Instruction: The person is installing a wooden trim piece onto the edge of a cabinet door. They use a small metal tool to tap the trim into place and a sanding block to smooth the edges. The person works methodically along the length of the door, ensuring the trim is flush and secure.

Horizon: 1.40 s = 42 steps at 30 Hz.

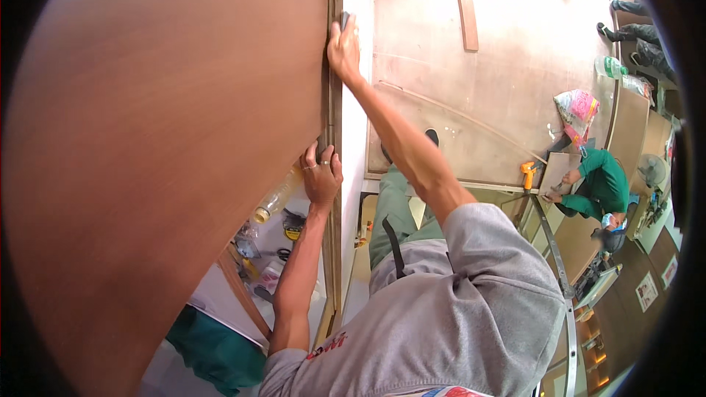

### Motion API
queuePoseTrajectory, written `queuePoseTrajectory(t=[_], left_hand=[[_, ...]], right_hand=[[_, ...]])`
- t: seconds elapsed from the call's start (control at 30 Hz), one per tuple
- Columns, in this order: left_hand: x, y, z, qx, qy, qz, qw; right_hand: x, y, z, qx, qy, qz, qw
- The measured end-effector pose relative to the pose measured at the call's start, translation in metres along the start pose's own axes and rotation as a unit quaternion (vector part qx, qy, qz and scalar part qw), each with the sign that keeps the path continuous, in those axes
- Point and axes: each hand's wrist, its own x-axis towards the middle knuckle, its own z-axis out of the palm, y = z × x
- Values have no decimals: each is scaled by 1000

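Observation:
A large brown wooden panel [169, 103] fills the left of the head view, with a narrow wooden edge strip [334, 110] running along its right side. Pressed to the upper part of that edge, my right hand [344, 51] is closed around a small dark grey block [345, 19], mostly hidden by the fingers. Lower down the same edge, my left hand [321, 176] has its fingers bent over the panel's rim. Just right of the strip stands a white upright surface [355, 140].
Below my left hand are a clear plastic bottle [272, 202] and assorted small items. At right, a co-worker in green [607, 184] handles a board near an orange power drill [528, 175]. A plank [466, 15], a plastic bag [579, 114] and a metal frame [562, 279] are also there.

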Motion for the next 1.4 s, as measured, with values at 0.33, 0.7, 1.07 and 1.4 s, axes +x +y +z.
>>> queuePoseTrajectory(t=[0.33, 0.7, 1.07, 1.4], left_hand=[[-3, 0, 1, 0, 4, -4, 1000], [2, 0, 1, 8, 9, 14, 1000], [-2, 3, -3, 12, 0, 11, 1000], [1, 1, 2, 5, 9, 15, 1000]], right_hand=[[-30, -4, -2, 18, 8, -13, 1000], [-39, 6, 2, -16, 22, 2, 1000], [-77, 24, 2, -13, 47, -27, 998], [-93, 28, 3, -29, 28, -8, 999]])
